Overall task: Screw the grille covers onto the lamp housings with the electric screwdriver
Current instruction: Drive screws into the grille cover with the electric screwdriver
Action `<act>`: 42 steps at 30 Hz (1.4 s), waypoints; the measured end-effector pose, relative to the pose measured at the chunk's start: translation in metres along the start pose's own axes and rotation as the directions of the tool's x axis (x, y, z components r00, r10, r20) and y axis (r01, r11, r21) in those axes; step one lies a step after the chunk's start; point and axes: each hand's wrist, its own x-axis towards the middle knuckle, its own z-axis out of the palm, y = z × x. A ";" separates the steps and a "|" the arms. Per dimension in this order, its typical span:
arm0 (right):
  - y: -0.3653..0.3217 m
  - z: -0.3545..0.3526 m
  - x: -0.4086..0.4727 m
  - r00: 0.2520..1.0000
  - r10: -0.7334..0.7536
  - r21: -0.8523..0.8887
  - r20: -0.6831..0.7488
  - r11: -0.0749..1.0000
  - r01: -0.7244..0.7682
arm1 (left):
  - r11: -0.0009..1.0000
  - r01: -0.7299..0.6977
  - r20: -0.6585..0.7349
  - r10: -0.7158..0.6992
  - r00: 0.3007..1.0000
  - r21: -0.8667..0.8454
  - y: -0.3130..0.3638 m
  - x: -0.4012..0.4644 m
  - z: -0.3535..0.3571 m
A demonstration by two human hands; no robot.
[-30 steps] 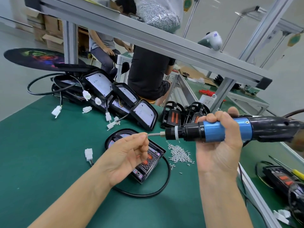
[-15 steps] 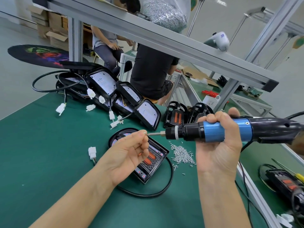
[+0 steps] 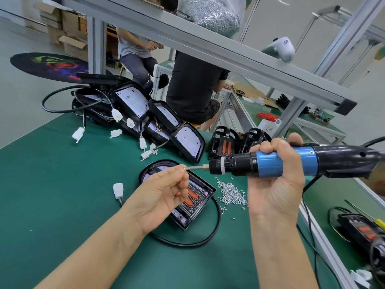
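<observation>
From the head camera, the right hand (image 3: 275, 184) sits right of centre, fingers wrapped round the blue band of the electric screwdriver (image 3: 291, 161), which lies almost level with its bit pointing toward the left of the frame. The left hand (image 3: 162, 195) is raised at centre, thumb and forefinger pinching a small screw (image 3: 185, 168) right at the tip of the bit.

Beneath the left hand, on the green table (image 3: 52, 184), lies a lamp housing (image 3: 198, 203) with its grille cover (image 3: 200, 198) on top, orange strips showing through the slots, and a black cable (image 3: 208, 234) looping round its lower side. Just to its right is a loose pile of screws (image 3: 232, 193). A white plug (image 3: 118, 190) lies left of the housing.

In the upper left a row of open lamp housings (image 3: 158, 122) leans together, white connectors trailing in front. Two more covered lamps (image 3: 233, 144) stand behind the screwdriver. Beyond the table, two people sit with backs turned under a grey metal beam (image 3: 208, 46).
</observation>
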 end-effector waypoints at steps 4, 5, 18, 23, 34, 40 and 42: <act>0.002 0.001 0.000 1.000 -0.008 -0.013 0.002 1.000 0.008 | 0.999 -0.039 -0.054 0.040 0.998 0.026 -0.001 0.001 0.002; 0.003 0.001 0.000 1.000 -0.011 -0.015 0.005 1.000 0.011 | 0.997 -0.059 -0.074 0.063 0.995 0.049 -0.001 0.002 0.002; 0.031 0.003 0.010 0.999 0.034 0.030 -0.032 0.999 -0.033 | 0.995 -0.038 -0.101 0.028 0.994 -0.097 0.010 0.013 -0.012; 0.042 0.002 0.018 1.000 0.027 -0.039 -0.003 0.999 -0.028 | 0.977 -0.118 -0.167 0.149 0.975 0.180 0.017 0.018 -0.020; 0.087 -0.004 0.030 0.998 0.059 -0.324 -0.015 0.944 -0.061 | -0.055 -0.078 0.096 0.586 0.804 0.995 0.027 0.032 -0.043; 0.092 -0.006 0.031 0.999 0.031 -0.412 0.020 0.911 -0.020 | -0.130 -0.093 0.151 0.572 0.807 0.987 0.022 0.039 -0.047; 0.094 -0.006 0.033 0.999 0.034 -0.412 0.017 0.911 -0.024 | -0.168 -0.090 0.170 0.560 0.810 0.982 0.021 0.041 -0.048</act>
